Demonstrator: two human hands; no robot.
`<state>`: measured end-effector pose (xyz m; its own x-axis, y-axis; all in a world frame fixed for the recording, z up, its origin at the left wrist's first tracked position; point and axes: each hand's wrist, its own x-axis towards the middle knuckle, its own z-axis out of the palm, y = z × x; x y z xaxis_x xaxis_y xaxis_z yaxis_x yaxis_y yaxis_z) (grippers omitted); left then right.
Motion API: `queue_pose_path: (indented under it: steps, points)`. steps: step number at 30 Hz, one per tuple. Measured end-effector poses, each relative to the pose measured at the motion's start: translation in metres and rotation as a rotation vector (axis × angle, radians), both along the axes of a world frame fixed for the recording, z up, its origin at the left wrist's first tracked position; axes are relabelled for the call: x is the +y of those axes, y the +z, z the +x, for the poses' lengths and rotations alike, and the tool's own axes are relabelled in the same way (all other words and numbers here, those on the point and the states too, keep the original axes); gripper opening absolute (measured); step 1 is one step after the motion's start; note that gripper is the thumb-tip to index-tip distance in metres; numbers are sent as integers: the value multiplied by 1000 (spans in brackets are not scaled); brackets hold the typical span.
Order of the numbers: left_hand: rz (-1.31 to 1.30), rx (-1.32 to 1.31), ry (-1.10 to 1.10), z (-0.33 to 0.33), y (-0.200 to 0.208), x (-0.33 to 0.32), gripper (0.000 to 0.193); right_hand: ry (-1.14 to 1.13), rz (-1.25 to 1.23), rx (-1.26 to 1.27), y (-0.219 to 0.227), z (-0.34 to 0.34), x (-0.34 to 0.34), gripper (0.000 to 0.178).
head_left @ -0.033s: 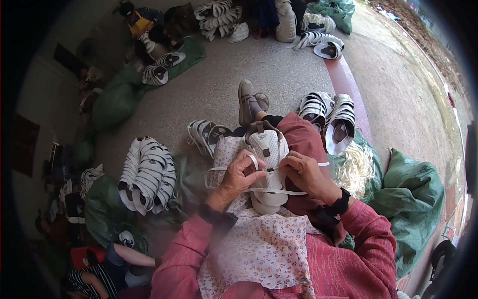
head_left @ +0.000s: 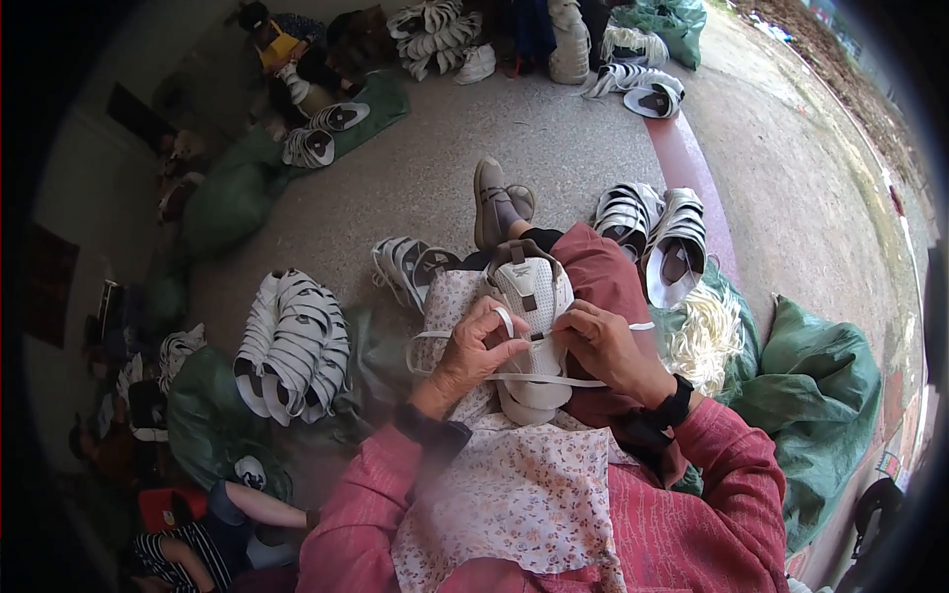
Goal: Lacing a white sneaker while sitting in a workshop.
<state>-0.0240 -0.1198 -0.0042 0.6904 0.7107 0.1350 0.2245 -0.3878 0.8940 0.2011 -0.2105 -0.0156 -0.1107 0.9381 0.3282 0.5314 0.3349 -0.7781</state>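
Observation:
A white shoe upper [head_left: 547, 287] with a perforated tongue lies across my lap, on the flowered apron [head_left: 514, 494] and red trousers. My left hand [head_left: 477, 346] is at the upper's left edge, thumb and forefinger pinched on a flat white shoelace [head_left: 514, 377], which loops up between the fingers. At the opposite edge, my right hand [head_left: 605, 341] is closed, fingertips pressed together beside the lace holes. What it grips is partly hidden, though lace runs across close by. Loose lace ends trail out past both sides of the upper.
Stacked shoe uppers [head_left: 294, 346] stand to my left, and more uppers [head_left: 676, 247] lie ahead on the right. A bundle of white laces [head_left: 704, 341] rests by a green sack [head_left: 816, 385] at my right. Other people sit at far left, one in a yellow apron [head_left: 284, 49].

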Motion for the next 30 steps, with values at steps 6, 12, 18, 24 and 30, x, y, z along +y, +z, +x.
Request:
queue_pose_path:
  steps: [6,12,18,24,30]
  points:
    - [22,-24,-13,0,-5,2,19,79,51,-214,7,-13,1,14]
    - [46,-31,-4,0,-10,2,18,-15,93,-197,26,-3,16,33]
    - [103,27,3,-5,-2,1,8,308,20,-145,39,16,30,43]
    - [363,136,686,-160,-3,73,14,260,-29,-199,28,25,17,59]
    - [108,787,839,-427,-10,58,39,161,160,-192,3,1,16,60]
